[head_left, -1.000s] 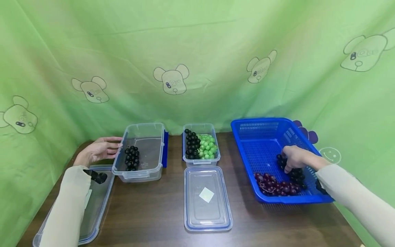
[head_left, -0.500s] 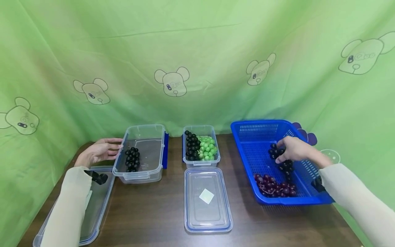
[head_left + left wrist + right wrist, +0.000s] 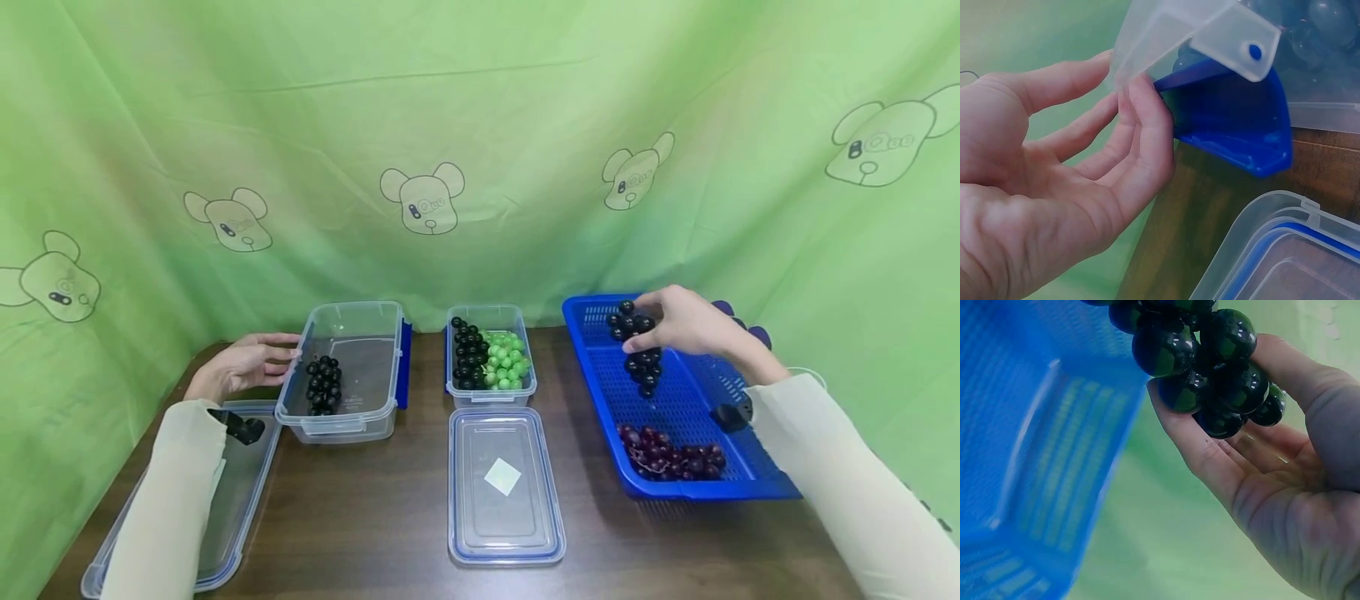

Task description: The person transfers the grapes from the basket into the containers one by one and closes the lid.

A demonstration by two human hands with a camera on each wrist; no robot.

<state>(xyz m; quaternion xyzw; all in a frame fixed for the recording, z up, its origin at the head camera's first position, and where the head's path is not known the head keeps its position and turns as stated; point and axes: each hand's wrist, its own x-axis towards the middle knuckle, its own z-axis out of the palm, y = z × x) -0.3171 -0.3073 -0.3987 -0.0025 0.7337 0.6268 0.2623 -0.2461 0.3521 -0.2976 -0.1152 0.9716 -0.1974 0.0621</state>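
Observation:
My right hand pinches a bunch of black grapes between thumb and fingers, hanging over the blue basket. Close up in the right wrist view, the shiny grapes sit between thumb and fingers. Dark red grapes lie at the basket's near end. Over on the left, my left hand rests relaxed fingers against the side of a large clear container, which holds another black bunch. In the left wrist view, fingertips touch its hanging blue latch.
A smaller clear container at the back middle holds black grapes beside green grapes. Its blue-edged lid lies in front on the wooden table. Another lid lies under my left forearm. A green curtain hangs behind.
My right hand has lifted the black grape bunch from beside the red grapes and carried it up and left across the basket. My left hand stays at the large container.

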